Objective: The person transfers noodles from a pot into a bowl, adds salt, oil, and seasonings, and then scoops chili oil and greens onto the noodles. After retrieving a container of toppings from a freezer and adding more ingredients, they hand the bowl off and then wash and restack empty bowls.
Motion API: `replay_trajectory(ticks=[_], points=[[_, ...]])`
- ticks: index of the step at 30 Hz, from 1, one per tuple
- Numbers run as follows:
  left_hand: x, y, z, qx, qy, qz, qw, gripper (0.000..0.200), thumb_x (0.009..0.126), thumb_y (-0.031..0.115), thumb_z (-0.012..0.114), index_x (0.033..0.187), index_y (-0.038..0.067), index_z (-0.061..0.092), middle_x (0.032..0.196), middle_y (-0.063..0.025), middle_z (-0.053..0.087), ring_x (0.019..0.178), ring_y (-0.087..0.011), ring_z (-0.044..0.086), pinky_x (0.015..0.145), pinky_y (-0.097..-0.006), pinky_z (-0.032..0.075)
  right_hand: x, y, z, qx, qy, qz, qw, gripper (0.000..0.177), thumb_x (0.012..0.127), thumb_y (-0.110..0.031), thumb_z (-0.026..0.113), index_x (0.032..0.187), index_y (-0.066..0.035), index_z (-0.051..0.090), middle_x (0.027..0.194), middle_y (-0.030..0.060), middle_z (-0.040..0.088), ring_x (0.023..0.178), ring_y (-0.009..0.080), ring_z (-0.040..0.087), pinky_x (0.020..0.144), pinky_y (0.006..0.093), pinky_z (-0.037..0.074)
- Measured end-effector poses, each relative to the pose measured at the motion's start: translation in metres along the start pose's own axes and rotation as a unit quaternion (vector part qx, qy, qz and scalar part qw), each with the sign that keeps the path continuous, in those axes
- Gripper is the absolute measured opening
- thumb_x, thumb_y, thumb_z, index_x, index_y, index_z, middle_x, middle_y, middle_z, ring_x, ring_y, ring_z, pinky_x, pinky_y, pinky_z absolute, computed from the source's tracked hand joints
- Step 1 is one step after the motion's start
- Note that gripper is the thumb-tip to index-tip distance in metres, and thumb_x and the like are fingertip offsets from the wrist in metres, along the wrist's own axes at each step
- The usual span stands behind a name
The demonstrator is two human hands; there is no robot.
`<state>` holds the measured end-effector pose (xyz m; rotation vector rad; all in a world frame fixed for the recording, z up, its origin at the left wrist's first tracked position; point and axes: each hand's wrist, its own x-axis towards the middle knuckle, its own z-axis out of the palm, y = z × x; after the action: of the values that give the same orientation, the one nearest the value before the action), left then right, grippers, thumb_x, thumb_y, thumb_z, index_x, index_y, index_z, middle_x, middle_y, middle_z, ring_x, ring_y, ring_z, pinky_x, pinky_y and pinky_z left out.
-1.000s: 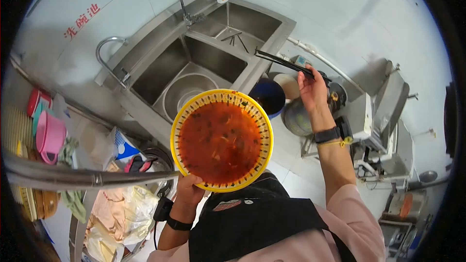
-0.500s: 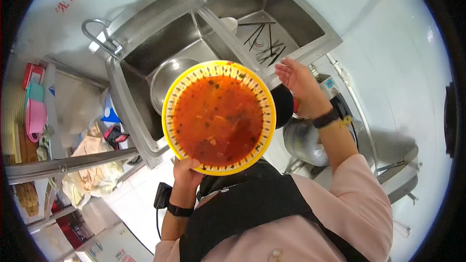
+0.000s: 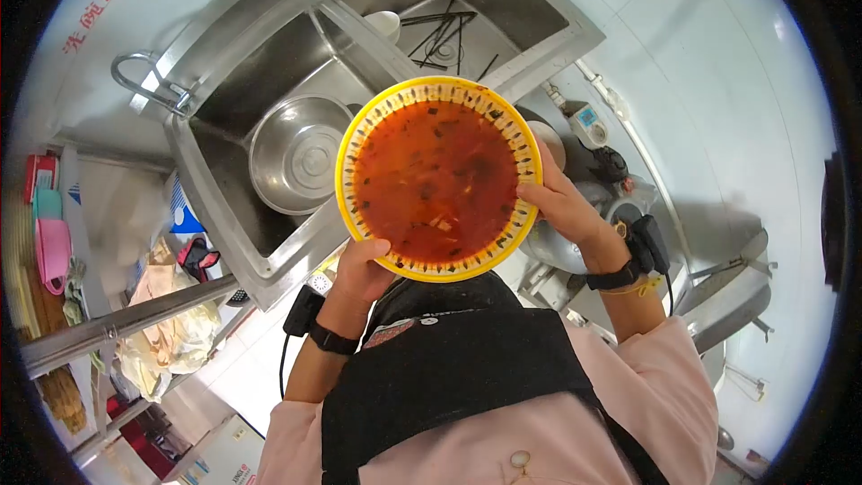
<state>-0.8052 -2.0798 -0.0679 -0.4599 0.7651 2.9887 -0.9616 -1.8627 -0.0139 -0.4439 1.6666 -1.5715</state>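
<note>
Between my two hands is a yellow-rimmed bowl [image 3: 348, 166] with a dark patterned inner border. Red, oily soup [image 3: 435, 184] with dark bits fills it. My left hand [image 3: 364, 268] grips the near left rim, its thumb on top. On the right side, my right hand [image 3: 566, 202] holds the rim with the thumb over the edge; its other fingers are mostly hidden below. The bowl is held level in front of my apron, over the sink's near edge.
A double steel sink [image 3: 296, 256] lies ahead. Its left basin contains a steel bowl [image 3: 301, 153]; its right one has several dark chopsticks [image 3: 440, 36] and a white bowl [image 3: 383, 25]. A faucet [image 3: 148, 81] is at left. Shelving [image 3: 126, 316] stands left, a metal tank [image 3: 552, 247] right.
My right hand was open and apart from the bowl; now it grips the right rim. The bowl has shifted to the right and slightly away from me.
</note>
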Motion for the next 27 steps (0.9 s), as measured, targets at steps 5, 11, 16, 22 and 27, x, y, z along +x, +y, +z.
replay_trajectory(ticks=[5,11,16,22,27], points=[[0.005,-0.003,-0.002,-0.031,-0.026,-0.065,0.997,0.060,0.069,0.011,0.057,0.122,0.000,0.032,0.122,-0.0142,0.042,0.111,-0.0274,0.043,0.094,-0.0393,0.035,-0.028,0.021,0.008,0.054,0.071,-0.004,0.996,0.072,0.075,-0.003,0.047,0.135,-0.013,0.009,0.117,0.0044,0.043,0.091,0.0097,0.050,0.069,0.0209,0.045],[0.014,-0.024,-0.006,-0.007,-0.013,-0.088,0.996,0.058,0.069,0.007,0.053,0.123,0.001,0.032,0.119,-0.0140,0.044,0.110,-0.0265,0.044,0.093,-0.0390,0.036,-0.057,0.039,0.019,0.130,0.146,0.090,0.977,0.070,0.074,-0.001,0.050,0.133,-0.010,0.013,0.114,0.0046,0.044,0.094,0.0118,0.049,0.077,0.0244,0.043],[0.018,-0.038,-0.014,0.001,-0.006,-0.128,0.992,0.059,0.068,0.003,0.052,0.123,0.002,0.032,0.119,-0.0134,0.044,0.109,-0.0259,0.045,0.092,-0.0385,0.037,-0.068,0.080,0.005,-0.109,0.206,0.019,0.972,0.043,0.071,-0.005,0.055,0.111,-0.002,0.039,0.099,0.0083,0.050,0.086,0.0146,0.050,0.075,0.0262,0.042],[0.037,-0.057,-0.013,0.021,0.014,-0.146,0.989,0.057,0.070,0.002,0.053,0.123,0.003,0.032,0.118,-0.0123,0.044,0.107,-0.0245,0.046,0.090,-0.0378,0.039,-0.077,0.085,-0.005,-0.085,0.269,0.166,0.945,0.024,0.074,-0.007,0.054,0.095,0.002,0.050,0.078,0.0093,0.056,0.062,0.0122,0.056,0.048,0.0238,0.047],[0.052,-0.077,-0.010,0.020,0.013,-0.139,0.990,0.057,0.071,0.003,0.054,0.123,0.003,0.032,0.117,-0.0120,0.044,0.107,-0.0241,0.046,0.089,-0.0375,0.040,-0.083,0.090,-0.019,-0.004,0.283,0.150,0.947,0.022,0.077,-0.005,0.051,0.099,0.001,0.049,0.083,0.0060,0.058,0.067,0.0112,0.059,0.054,0.0238,0.051]])
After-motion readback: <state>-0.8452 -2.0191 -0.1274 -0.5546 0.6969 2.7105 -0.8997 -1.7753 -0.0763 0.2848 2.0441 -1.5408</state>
